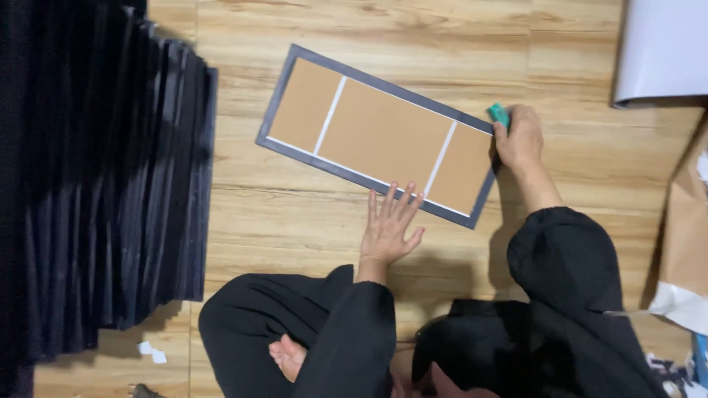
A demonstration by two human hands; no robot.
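**Flat panel held down on floor, small green tool at its end**

Panel (383, 135): long rectangle, dark grey border, three brown card sections divided by thin white strips. Lying flat and slightly skewed on the wooden floor (295, 214), face up.

Left hand (389, 223): open, fingers spread, fingertips on the near long edge of the panel, palm on the floor just beside it. Clamped on nothing. Apparent purpose: pressing the panel down so that it stays put under work at its end.

Right hand (519, 140): closed around a small green tool (498, 113), at the panel's right short end, touching or just beside the far corner. Kind of tool not discernible; only a green tip visible above the fingers. Placement at the border suggests work along the edge there.

Hands well apart, one at the near edge, one at the right end.

Left of the panel: stack of dark pleated sheets (110, 184), standing on edge, fanned. Right of the panel, beyond the right hand: white rolled sheet (660, 51) and brown paper (689, 228). Near side of the panel: crossed legs in black clothing, one bare foot (289, 355), seated posture on the floor.
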